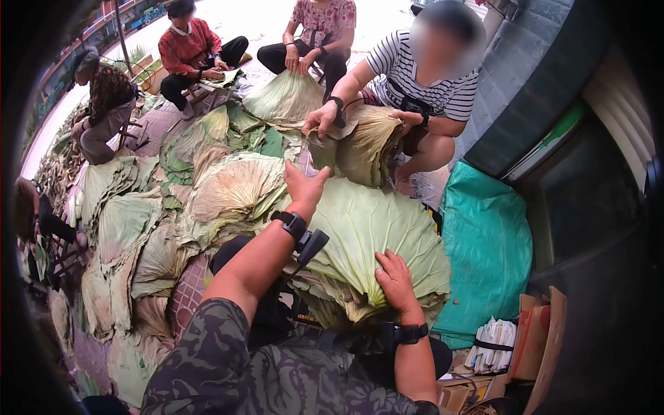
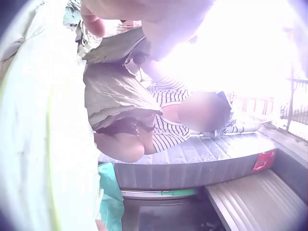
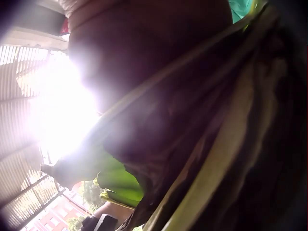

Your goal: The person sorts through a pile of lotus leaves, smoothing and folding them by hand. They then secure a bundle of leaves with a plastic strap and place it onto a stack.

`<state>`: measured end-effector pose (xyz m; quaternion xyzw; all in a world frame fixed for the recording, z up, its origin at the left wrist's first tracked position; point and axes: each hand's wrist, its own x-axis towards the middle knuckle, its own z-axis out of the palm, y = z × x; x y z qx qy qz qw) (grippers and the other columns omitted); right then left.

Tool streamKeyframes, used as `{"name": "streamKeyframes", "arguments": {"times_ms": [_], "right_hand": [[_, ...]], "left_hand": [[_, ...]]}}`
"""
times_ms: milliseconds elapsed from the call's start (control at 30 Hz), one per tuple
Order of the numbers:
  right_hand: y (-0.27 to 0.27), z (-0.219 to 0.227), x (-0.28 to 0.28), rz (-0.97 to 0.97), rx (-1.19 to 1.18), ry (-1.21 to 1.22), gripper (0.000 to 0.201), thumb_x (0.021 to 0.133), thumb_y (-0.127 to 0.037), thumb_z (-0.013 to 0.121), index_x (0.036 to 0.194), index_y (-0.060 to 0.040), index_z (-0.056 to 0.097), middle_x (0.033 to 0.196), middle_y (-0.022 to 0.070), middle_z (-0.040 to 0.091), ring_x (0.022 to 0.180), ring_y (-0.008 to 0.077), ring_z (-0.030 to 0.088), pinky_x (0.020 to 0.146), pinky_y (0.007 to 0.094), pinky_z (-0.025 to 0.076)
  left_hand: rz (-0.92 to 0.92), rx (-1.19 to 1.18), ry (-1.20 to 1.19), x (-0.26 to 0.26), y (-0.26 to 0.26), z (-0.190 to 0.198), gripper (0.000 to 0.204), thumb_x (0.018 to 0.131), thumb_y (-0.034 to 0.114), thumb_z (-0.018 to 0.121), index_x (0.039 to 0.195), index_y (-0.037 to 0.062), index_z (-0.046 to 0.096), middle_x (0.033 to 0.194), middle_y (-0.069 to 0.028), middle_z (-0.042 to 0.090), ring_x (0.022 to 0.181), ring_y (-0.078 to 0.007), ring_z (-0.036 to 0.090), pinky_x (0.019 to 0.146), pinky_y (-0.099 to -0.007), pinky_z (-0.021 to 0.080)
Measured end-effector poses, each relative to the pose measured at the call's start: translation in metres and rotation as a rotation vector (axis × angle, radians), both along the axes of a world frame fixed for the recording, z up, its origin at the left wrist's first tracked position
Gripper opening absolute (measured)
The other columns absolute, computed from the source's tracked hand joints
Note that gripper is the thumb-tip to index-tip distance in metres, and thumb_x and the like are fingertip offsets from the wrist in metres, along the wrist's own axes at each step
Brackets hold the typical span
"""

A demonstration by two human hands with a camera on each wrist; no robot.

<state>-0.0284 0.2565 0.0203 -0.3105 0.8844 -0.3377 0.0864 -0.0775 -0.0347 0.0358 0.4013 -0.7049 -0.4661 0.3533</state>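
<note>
A thick stack of large folded lotus leaves lies across the lap, pale green on top with ribs fanning from the near edge. My right hand rests on the top leaf near its right side, fingers extended over the surface. Darker, dry leaf layers fill much of the right wrist view. My left hand reaches out beyond the stack's far left edge, thumb spread and nothing held. Just past it, a person in a striped shirt holds a small dull green leaf piece and a brownish leaf bundle.
Many dried leaf piles cover the brick ground on the left. Several other people sit around, one in a red top. To the right lie a green plastic sheet, cardboard and a strapped paper bundle. A grey wall stands behind.
</note>
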Motion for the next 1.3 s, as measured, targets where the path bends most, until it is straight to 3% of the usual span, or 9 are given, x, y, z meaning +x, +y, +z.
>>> {"name": "streamKeyframes", "arguments": {"times_ms": [167, 367, 533, 633, 733, 867, 933, 1100, 1300], "right_hand": [[-0.002, 0.006, 0.003, -0.008, -0.017, 0.003, 0.050, 0.084, -0.042, 0.049, 0.126, -0.0175, 0.052, 0.136, 0.0159, 0.041, 0.127, 0.0380, 0.032, 0.106, 0.0438, 0.021], [-0.001, 0.003, 0.004, -0.017, -0.028, -0.016, 0.050, 0.083, -0.044, 0.049, 0.126, -0.0180, 0.052, 0.134, 0.0163, 0.042, 0.126, 0.0388, 0.032, 0.105, 0.0448, 0.022], [0.000, 0.000, 0.004, -0.026, -0.037, 0.007, 0.050, 0.083, -0.044, 0.050, 0.126, -0.0178, 0.052, 0.133, 0.0165, 0.044, 0.124, 0.0395, 0.034, 0.104, 0.0457, 0.023], [-0.001, -0.001, 0.001, -0.026, -0.043, 0.025, 0.054, 0.082, -0.042, 0.052, 0.127, -0.0142, 0.050, 0.133, 0.0176, 0.044, 0.123, 0.0395, 0.036, 0.104, 0.0453, 0.025], [-0.004, 0.000, 0.003, -0.107, -0.201, -0.075, 0.065, 0.078, -0.037, 0.060, 0.133, -0.0071, 0.040, 0.133, 0.0219, 0.042, 0.123, 0.0390, 0.036, 0.103, 0.0438, 0.028], [-0.011, 0.014, 0.003, -0.324, -0.631, -0.216, 0.086, 0.069, -0.020, 0.071, 0.138, 0.0012, 0.024, 0.134, 0.0267, 0.036, 0.125, 0.0364, 0.036, 0.103, 0.0393, 0.030], [-0.005, 0.012, -0.003, -0.390, -0.478, 0.012, 0.086, 0.071, -0.021, 0.073, 0.139, -0.0007, 0.024, 0.135, 0.0218, 0.038, 0.122, 0.0299, 0.042, 0.101, 0.0354, 0.034], [0.001, 0.022, -0.001, -0.518, -0.381, 0.256, 0.065, 0.070, -0.004, 0.063, 0.130, -0.0060, 0.041, 0.136, 0.0225, 0.035, 0.125, 0.0367, 0.036, 0.103, 0.0376, 0.032], [0.019, 0.010, -0.014, -0.397, -0.411, 0.281, 0.025, 0.072, 0.000, 0.053, 0.094, -0.0024, 0.064, 0.109, 0.0221, 0.058, 0.103, 0.0357, 0.055, 0.091, 0.0382, 0.043]], "left_hand": [[-0.182, 0.364, 0.095, -0.049, -0.040, 0.003, 0.074, 0.077, 0.025, 0.071, 0.137, 0.0117, 0.030, 0.125, -0.0144, 0.046, 0.097, -0.0276, 0.056, 0.053, -0.0371, 0.055], [-0.228, 0.693, 0.355, -0.055, -0.032, 0.021, 0.034, 0.092, 0.022, 0.051, 0.123, 0.0084, 0.050, 0.110, -0.0077, 0.055, 0.087, -0.0209, 0.057, 0.063, -0.0349, 0.055], [-0.325, 0.539, 0.556, -0.031, -0.017, 0.020, 0.024, 0.093, 0.016, 0.050, 0.113, 0.0056, 0.060, 0.095, -0.0039, 0.060, 0.079, -0.0115, 0.056, 0.067, -0.0255, 0.051], [-0.470, 0.013, 0.519, 0.009, 0.010, 0.042, 0.022, 0.089, 0.016, 0.058, 0.106, 0.0026, 0.063, 0.086, -0.0066, 0.064, 0.071, -0.0103, 0.057, 0.066, -0.0246, 0.047], [-0.592, -0.496, 0.440, 0.057, 0.050, 0.059, 0.024, 0.081, 0.011, 0.064, 0.104, 0.0076, 0.064, 0.101, -0.0197, 0.063, 0.092, -0.0317, 0.063, 0.077, -0.0338, 0.050], [-0.862, -0.625, 0.320, 0.100, 0.097, 0.048, 0.022, 0.077, 0.009, 0.067, 0.099, 0.0069, 0.065, 0.097, -0.0169, 0.065, 0.086, -0.0305, 0.064, 0.074, -0.0343, 0.052], [-0.958, -0.625, 0.284, 0.110, 0.110, 0.045, 0.021, 0.076, 0.010, 0.067, 0.098, 0.0072, 0.065, 0.095, -0.0157, 0.065, 0.083, -0.0304, 0.064, 0.072, -0.0346, 0.052], [-1.140, -0.652, 0.187, 0.121, 0.119, 0.043, 0.026, 0.073, 0.009, 0.067, 0.099, 0.0083, 0.063, 0.093, -0.0138, 0.065, 0.080, -0.0301, 0.064, 0.069, -0.0344, 0.052], [-1.192, -0.538, 0.110, 0.114, 0.104, 0.031, 0.044, 0.060, 0.005, 0.068, 0.103, 0.0081, 0.061, 0.117, -0.0185, 0.055, 0.102, -0.0361, 0.055, 0.086, -0.0388, 0.046]]}}
